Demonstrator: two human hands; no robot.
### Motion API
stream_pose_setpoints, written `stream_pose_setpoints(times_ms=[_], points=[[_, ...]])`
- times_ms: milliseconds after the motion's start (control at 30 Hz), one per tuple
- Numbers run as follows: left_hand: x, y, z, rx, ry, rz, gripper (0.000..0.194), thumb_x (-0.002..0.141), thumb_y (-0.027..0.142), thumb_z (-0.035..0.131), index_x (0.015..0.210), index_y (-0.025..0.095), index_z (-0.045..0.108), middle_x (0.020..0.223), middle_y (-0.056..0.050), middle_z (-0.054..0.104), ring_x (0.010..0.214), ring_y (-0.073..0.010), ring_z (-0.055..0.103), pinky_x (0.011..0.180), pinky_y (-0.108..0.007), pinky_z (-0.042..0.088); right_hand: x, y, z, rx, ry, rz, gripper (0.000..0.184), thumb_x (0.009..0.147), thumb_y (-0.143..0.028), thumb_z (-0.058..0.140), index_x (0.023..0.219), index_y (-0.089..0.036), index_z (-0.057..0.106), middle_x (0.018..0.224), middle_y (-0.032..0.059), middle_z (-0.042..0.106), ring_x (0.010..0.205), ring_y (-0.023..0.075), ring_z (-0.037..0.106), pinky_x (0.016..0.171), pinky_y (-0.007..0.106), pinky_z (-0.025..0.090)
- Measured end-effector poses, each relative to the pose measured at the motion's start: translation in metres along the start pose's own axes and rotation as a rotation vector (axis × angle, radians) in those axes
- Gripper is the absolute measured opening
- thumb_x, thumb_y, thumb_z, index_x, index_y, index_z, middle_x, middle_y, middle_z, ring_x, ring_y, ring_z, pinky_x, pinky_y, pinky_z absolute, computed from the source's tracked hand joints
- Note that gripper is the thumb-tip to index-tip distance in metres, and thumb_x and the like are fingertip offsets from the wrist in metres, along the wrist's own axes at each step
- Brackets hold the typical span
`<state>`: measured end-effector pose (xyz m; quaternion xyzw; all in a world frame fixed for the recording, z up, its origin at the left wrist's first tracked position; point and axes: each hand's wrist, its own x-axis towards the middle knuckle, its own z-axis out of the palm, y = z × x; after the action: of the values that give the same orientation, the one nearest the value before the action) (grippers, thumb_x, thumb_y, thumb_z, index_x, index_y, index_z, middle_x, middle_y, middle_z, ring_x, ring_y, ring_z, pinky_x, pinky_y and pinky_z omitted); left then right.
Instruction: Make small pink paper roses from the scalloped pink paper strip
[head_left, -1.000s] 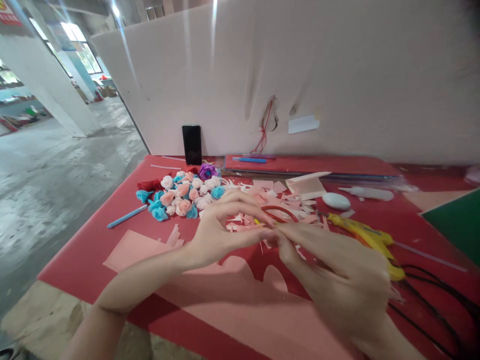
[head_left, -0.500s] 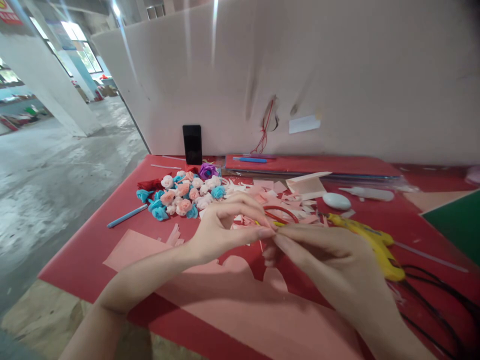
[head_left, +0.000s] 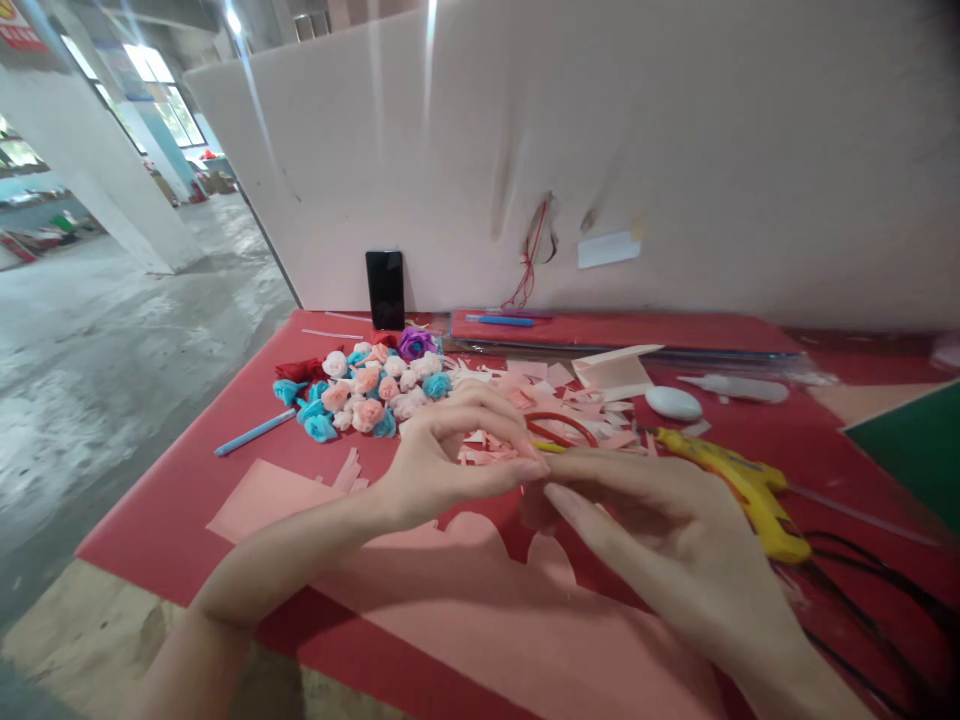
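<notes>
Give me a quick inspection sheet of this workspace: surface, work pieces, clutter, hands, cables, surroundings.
Surface: red tabletop, partly covered.
Work pieces: pink sheet with a scalloped edge, along the front; coloured flowers heaped toward the left.
Clutter: pale pink scraps mid-table; yellow glue gun at right.
Hands: left hand and right hand have fingertips close together; whether they pinch anything is unclear.
Cables: black cables near the glue gun.
Surroundings: white panel at the back, dark phone propped against it; concrete floor at left.

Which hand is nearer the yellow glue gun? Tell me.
Right. The right hand is close to the yellow glue gun, on its near side; the left hand is farther off, to its left.
</notes>
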<state>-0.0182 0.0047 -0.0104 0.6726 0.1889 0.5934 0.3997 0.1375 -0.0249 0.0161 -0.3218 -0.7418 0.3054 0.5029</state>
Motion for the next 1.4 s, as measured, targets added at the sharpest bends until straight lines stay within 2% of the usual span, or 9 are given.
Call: stream_pose_setpoints(times_ms=[300,500,633,733,867,967,1067,1200,1400], points=[[-0.002,-0.002,0.002,0.067,0.079,0.011,0.008,0.074,0.02,0.071,0.069,0.019,0.066,0.07,-0.001,0.061,0.073,-0.013,0.056,0.075,-0.031,0.046,-0.004,0.002,0.002,-0.425,0.093,-0.197,0.014,0.079,-0.012,0.054,0.075,-0.021,0.064,0.067,0.0004,0.073,0.055,0.0154,0.069,0.052,0.023,0.058],[-0.002,0.001,0.003,0.047,0.083,-0.052,0.01,0.073,0.023,0.072,0.067,0.019,0.066,0.069,-0.001,0.06,0.073,-0.013,0.056,0.074,-0.031,0.046,-0.006,0.005,0.007,-0.533,0.135,-0.366,0.017,0.082,-0.006,0.051,0.08,-0.022,0.059,0.064,0.0005,0.07,0.054,0.0138,0.067,0.055,0.022,0.056],[0.0,0.004,0.004,-0.06,0.046,-0.117,0.012,0.073,0.025,0.072,0.067,0.019,0.064,0.069,-0.001,0.059,0.075,-0.0134,0.056,0.075,-0.03,0.048,-0.002,0.001,0.004,-0.497,0.105,-0.28,0.02,0.083,-0.009,0.05,0.074,-0.023,0.06,0.06,-0.0023,0.069,0.048,0.0127,0.064,0.046,0.021,0.052],[0.002,0.007,0.005,-0.25,0.032,-0.252,0.021,0.073,0.032,0.071,0.064,0.017,0.059,0.071,-0.001,0.055,0.073,-0.0129,0.054,0.065,-0.026,0.047,-0.002,-0.003,-0.001,-0.371,0.085,-0.157,0.023,0.082,-0.011,0.051,0.066,-0.024,0.061,0.052,-0.0055,0.066,0.041,0.0107,0.061,0.039,0.019,0.048],[0.005,0.007,0.007,-0.551,0.062,-0.467,0.033,0.074,0.034,0.064,0.054,0.017,0.045,0.059,0.002,0.039,0.056,-0.009,0.042,0.058,-0.026,0.042,-0.006,-0.004,-0.006,-0.256,0.117,-0.076,0.024,0.082,-0.009,0.053,0.066,-0.024,0.063,0.055,-0.0064,0.066,0.046,0.0112,0.064,0.041,0.017,0.051],[0.008,0.005,0.007,-0.625,0.083,-0.589,0.035,0.074,0.033,0.058,0.053,0.018,0.034,0.057,0.003,0.028,0.052,-0.0084,0.033,0.055,-0.026,0.039,-0.007,-0.004,-0.006,-0.257,0.125,-0.061,0.022,0.08,-0.008,0.055,0.068,-0.024,0.063,0.056,-0.0071,0.066,0.047,0.0101,0.063,0.045,0.016,0.052],[0.011,0.002,0.006,-0.507,0.059,-0.629,0.034,0.076,0.036,0.05,0.057,0.019,0.027,0.058,0.003,0.023,0.051,-0.0096,0.03,0.053,-0.027,0.038,-0.005,-0.005,-0.005,-0.276,0.129,-0.075,0.022,0.08,-0.008,0.055,0.067,-0.024,0.062,0.055,-0.0075,0.065,0.047,0.0094,0.062,0.046,0.015,0.052],[0.006,0.0,-0.006,-0.126,-0.134,-0.549,0.033,0.085,0.043,0.031,0.062,0.021,0.024,0.058,0.003,0.026,0.049,-0.0103,0.032,0.052,-0.027,0.039,-0.003,-0.006,-0.005,-0.289,0.137,-0.089,0.022,0.079,-0.007,0.055,0.066,-0.024,0.06,0.054,-0.0074,0.064,0.046,0.01,0.062,0.046,0.016,0.052],[-0.05,-0.006,-0.057,0.314,-0.413,-0.535,0.023,0.084,0.034,0.051,0.071,0.017,0.057,0.067,-0.002,0.058,0.063,-0.0128,0.052,0.061,-0.026,0.042,-0.004,0.0,-0.005,-0.319,0.097,-0.095,0.02,0.08,-0.01,0.055,0.066,-0.024,0.061,0.054,-0.0062,0.065,0.046,0.0111,0.062,0.043,0.018,0.05]])
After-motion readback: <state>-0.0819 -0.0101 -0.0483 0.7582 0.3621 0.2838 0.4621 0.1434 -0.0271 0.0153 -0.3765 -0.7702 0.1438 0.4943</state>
